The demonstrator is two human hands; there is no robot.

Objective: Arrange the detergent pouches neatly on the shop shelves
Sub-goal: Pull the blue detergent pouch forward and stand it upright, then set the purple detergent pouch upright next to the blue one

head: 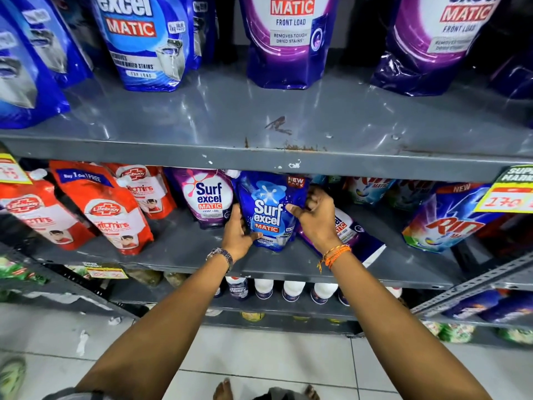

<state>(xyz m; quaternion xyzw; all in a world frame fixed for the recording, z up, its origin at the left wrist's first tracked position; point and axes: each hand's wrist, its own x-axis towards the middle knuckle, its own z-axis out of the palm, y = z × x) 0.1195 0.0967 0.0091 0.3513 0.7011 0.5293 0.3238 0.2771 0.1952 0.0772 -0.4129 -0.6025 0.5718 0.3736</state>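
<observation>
Head view, centre of the frame: both hands hold one blue Surf excel Matic pouch (269,210) upright on the middle shelf (184,249), its base touching or nearly touching the shelf floor. The left hand (238,233) cups the lower left edge, thumb across the front near the bottom; the right hand (315,216) pinches the upper right side, fingers (313,197) curled behind the pouch and thumb on its face. Two hands suit a soft pouch — one steadies the foot, the other keeps the top from flopping, probably so the label faces out squarely.

Its front reads "Surf excel MATIC" with a red "NEW PACK" flash at the top corner. Just left stands a purple pouch (209,197) marked "Surf excel MATIC FRONT LOAD"; another purple one (353,232) lies slumped behind the right wrist (likely next to be righted). Red Lifebuoy pouches (114,210) at the left of the frame say "Buy 1 Get 1 FREE", and a Rin pouch (450,223) leans at the right under a yellow tag (509,196) handwritten "170". On the upper shelf (288,122) larger pouches read "excel MATIC" — blue with "TOP LOAD", purple with "REMOVES TOUGH DRIED STAINS".
</observation>
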